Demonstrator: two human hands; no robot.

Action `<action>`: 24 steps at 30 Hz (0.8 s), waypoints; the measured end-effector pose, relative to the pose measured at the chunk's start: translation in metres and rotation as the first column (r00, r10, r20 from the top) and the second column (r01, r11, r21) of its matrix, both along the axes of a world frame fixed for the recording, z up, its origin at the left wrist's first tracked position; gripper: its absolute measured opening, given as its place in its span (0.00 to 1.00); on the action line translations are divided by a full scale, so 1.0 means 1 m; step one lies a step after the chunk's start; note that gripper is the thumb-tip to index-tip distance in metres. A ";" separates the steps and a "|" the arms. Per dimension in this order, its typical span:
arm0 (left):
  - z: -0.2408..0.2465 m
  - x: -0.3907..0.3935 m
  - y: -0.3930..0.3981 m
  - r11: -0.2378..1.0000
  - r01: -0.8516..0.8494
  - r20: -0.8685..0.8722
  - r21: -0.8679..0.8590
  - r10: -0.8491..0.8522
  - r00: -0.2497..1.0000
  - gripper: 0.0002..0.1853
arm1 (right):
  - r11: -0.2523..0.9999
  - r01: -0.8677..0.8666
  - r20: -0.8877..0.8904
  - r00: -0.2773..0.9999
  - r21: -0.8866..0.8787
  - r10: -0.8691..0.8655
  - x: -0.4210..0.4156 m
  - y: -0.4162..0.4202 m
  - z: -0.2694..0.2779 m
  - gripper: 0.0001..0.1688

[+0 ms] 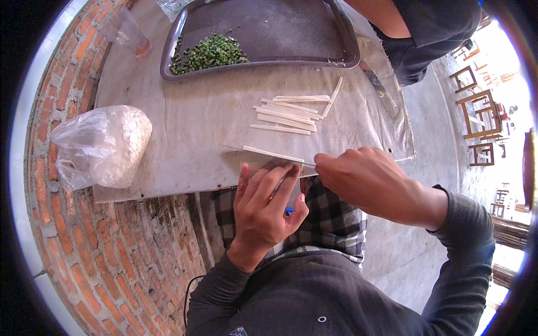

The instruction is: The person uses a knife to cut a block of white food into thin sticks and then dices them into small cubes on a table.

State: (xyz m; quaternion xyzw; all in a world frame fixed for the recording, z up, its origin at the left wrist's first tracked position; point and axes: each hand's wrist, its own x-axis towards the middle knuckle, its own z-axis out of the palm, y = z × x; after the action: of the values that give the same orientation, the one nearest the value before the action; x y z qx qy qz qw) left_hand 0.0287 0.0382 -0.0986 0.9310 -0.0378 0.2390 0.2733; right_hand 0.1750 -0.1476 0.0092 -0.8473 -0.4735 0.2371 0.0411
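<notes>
My right hand (365, 180) grips the handle of a kitchen knife (311, 164), whose thin blade points left across the table's near edge. A pale, narrow strip (273, 153) lies along the blade's far side. With spread fingers, my left hand (265, 201) presses down just on the near side of the blade, holding a pale, flat slab (248, 164) that the fingers mostly cover. Beyond the knife, several cut pale strips (286, 117) form a loose pile, one set at an angle at its right end. What food they are I cannot tell.
A brown tray (294, 38) bears chopped green vegetable pieces (210, 54). A knotted plastic bag (105, 145) with pale contents sits left, near a clear glass (130, 35). Another knife (378, 90) lies right, beside another person's arm (384, 17). A brick wall (63, 222) borders the left.
</notes>
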 end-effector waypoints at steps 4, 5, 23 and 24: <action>0.000 -0.003 0.000 1.000 0.004 -0.040 -0.012 -0.004 0.999 0.26 | 0.994 -0.031 -0.031 0.999 0.102 0.034 0.004 0.026 -0.013 0.09; 0.000 -0.003 0.000 1.000 -0.001 -0.038 -0.006 0.001 0.999 0.26 | 0.991 -0.052 -0.011 0.999 0.120 0.053 0.007 0.031 -0.017 0.09; 0.002 -0.003 -0.002 1.000 -0.001 -0.030 0.000 0.001 1.000 0.26 | 0.996 -0.031 0.160 0.986 -0.079 0.043 0.008 -0.001 -0.007 0.11; 0.001 -0.004 -0.001 1.000 -0.004 -0.030 0.007 0.004 1.000 0.26 | 0.997 -0.027 0.173 0.984 -0.076 0.039 0.011 0.000 -0.011 0.11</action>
State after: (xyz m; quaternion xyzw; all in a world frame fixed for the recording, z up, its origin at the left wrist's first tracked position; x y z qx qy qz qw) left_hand 0.0248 0.0367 -0.0974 0.9355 -0.0327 0.2254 0.2702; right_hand 0.1859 -0.1473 -0.0013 -0.8577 -0.4802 0.1799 -0.0355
